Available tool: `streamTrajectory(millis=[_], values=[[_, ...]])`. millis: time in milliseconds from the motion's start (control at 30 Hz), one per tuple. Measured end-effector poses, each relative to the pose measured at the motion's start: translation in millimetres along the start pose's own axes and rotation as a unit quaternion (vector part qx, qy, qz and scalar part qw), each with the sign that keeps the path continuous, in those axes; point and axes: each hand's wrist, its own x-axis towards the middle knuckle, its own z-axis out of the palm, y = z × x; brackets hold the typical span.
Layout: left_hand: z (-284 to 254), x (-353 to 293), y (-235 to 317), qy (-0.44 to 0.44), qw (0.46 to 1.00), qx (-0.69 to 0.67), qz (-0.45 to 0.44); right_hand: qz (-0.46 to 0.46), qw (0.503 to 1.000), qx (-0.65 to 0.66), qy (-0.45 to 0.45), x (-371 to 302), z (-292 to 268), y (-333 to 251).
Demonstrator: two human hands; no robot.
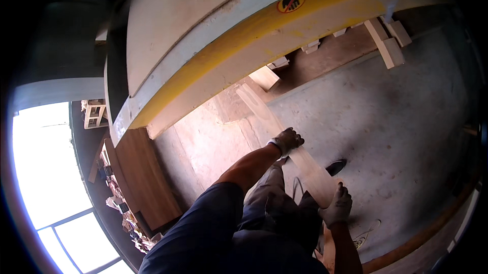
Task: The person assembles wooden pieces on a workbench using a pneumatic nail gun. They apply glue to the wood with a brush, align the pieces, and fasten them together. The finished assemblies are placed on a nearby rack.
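A long, flat wooden plank [311, 171] slants across in front of my legs, its far end low beside the machine's edge. My left hand [288, 142] is closed over the plank around its middle, with a pale cuff at the wrist. Farther down, my right hand [338, 207] grips the near end, thumb toward the top of the board. Both hands seem to wear greyish gloves. The palms and the plank's underside are hidden.
A large machine table [203, 66] with a yellow edge and round warning sticker spans the far side. Wooden blocks [389, 50] lie beyond it on the right, another block [264, 77] under its edge. A brown board [147, 180] stands at left. A thin cord [361, 241] lies on the floor.
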Motion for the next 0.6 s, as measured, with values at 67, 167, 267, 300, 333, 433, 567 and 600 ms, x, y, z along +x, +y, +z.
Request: streamTrajectory(millis=[67, 167, 267, 300, 333, 433, 567, 600], values=[[24.5, -6.8, -24.8, 0.044, 0.999, -0.01, -0.013, -0.005, 1.0, 0.012, 0.016, 18.0, 31.3, -12.6], [35.9, -8.6, -50.1, 0.048, 0.996, 0.022, -0.069, -0.026, 0.997, 0.032, 0.072, 55.6, 88.9, -18.2], [55.2, -36.3, -60.7, 0.188, 0.976, 0.027, -0.11, -0.032, 0.996, 0.021, 0.08, 89.7, 138.9, -13.5], [62.6, -48.5, -58.0, 0.238, 0.961, -0.023, -0.141, -0.027, 0.996, 0.019, 0.08, 103.3, 151.4, -18.2], [47.0, -56.0, -48.9, 0.219, 0.954, -0.085, -0.185, -0.05, 0.991, 0.016, 0.122, 117.3, 170.0, -19.3], [21.9, -95.5, -11.0, 0.211, 0.881, -0.275, -0.323, -0.044, 0.995, 0.034, 0.085, 161.0, 195.0, -54.1], [86.8, -172.4, 25.9, 0.18, 0.785, -0.347, -0.48, -0.159, 0.952, 0.117, 0.235, 204.0, 196.5, -151.7], [102.3, -191.6, 31.9, 0.161, 0.769, -0.346, -0.513, -0.148, 0.955, 0.085, 0.244, 212.4, 188.8, -179.3]])
